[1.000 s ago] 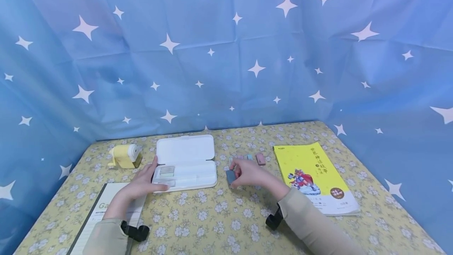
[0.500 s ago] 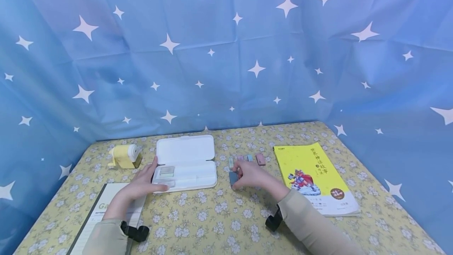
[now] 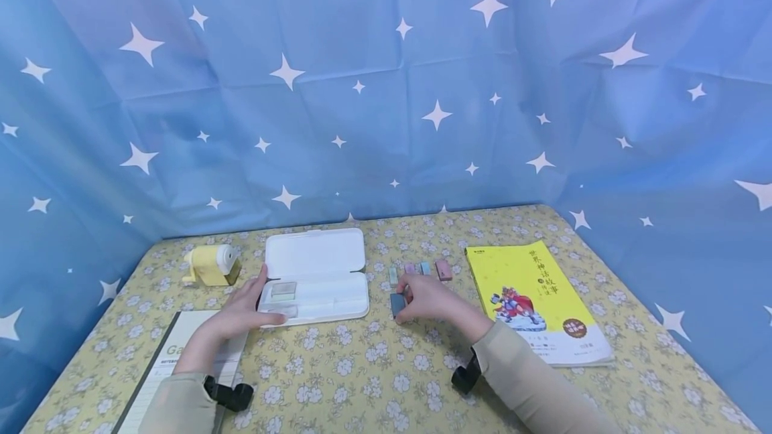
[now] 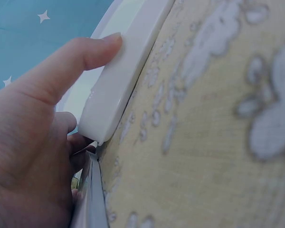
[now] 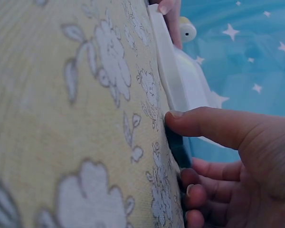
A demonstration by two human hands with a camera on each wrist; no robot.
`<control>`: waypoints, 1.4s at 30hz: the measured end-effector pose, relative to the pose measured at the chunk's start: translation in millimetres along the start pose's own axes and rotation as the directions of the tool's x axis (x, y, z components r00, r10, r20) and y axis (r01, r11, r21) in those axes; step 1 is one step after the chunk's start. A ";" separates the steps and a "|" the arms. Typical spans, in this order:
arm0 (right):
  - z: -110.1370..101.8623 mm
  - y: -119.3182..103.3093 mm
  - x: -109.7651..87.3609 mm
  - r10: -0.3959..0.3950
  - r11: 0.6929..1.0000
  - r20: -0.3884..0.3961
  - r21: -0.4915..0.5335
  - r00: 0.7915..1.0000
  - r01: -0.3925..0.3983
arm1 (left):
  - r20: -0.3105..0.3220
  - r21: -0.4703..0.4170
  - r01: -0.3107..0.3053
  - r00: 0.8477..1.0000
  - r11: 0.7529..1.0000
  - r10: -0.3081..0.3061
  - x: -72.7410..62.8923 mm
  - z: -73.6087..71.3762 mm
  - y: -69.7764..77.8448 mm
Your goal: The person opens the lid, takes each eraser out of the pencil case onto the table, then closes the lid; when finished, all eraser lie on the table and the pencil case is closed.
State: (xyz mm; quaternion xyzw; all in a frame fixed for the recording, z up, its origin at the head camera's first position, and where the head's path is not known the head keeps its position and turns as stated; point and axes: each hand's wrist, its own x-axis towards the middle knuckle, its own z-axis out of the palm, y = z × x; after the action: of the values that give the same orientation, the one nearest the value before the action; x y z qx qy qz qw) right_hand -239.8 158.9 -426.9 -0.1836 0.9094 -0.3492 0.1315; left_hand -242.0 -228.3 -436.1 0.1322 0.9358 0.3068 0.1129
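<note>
An open white pencil case (image 3: 316, 300) lies flat with its lid (image 3: 315, 252) tipped back, and small clear pieces sit in its left part. My left hand (image 3: 240, 310) grips the case at its left end, thumb on the front rim, as the left wrist view (image 4: 42, 118) also shows. To the right of the case, my right hand (image 3: 431, 299) pinches a small dark blue eraser (image 3: 397, 304) down at the tablecloth. In the right wrist view, the thumb lies on one side of the eraser (image 5: 179, 148) and fingers on the other.
Behind the right hand stand small green (image 3: 393, 276), purple (image 3: 409, 268), blue (image 3: 425, 268) and pink (image 3: 443, 270) blocks. A yellow book (image 3: 537, 300) lies at the right. A yellow pencil sharpener (image 3: 211, 264) and a notebook (image 3: 175, 353) are at the left.
My right hand has shifted slightly to the right with the dark blue eraser, uncovering more of the green block. The left hand stays on the pencil case.
</note>
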 end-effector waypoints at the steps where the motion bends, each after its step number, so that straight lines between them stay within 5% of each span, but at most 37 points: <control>1: -0.3 -0.2 -0.2 -0.001 1.000 0.001 -0.002 1.000 0.001 | -0.002 0.000 -0.003 1.000 1.000 0.003 0.0 -0.1 0.2; 17: -9.3 -1.1 -4.7 -0.001 1.000 0.038 0.020 0.999 0.000 | 0.005 -0.008 -0.008 1.000 1.000 0.008 1.4 0.2 -0.4; 25: -24.9 -22.0 -2.8 -0.019 0.969 -0.012 -0.248 1.000 0.016 | 0.009 0.002 -0.005 1.000 1.000 0.005 3.0 2.1 -0.8; 30: -28.8 -42.8 13.1 -0.089 0.974 0.078 -0.203 0.993 0.103 | -0.002 0.009 -0.006 1.000 1.000 0.006 0.9 0.1 -2.5; 34: -26.1 -61.3 28.4 -0.183 0.971 0.170 -0.121 0.968 0.205 | -0.003 -0.003 -0.007 1.000 1.000 0.007 -0.8 -0.7 -4.6; 42: -10.5 -86.3 64.4 -0.190 0.959 0.268 -0.155 0.944 0.237 | -0.006 -0.027 -0.042 0.999 0.999 0.042 1.0 -1.0 -6.5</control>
State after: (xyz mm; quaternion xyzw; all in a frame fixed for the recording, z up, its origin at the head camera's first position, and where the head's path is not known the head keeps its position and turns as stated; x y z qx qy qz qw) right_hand -280.6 78.2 -367.5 -0.3354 0.8885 -0.2496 0.1891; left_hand -244.3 -233.5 -439.3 0.1496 0.9289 0.3220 0.1055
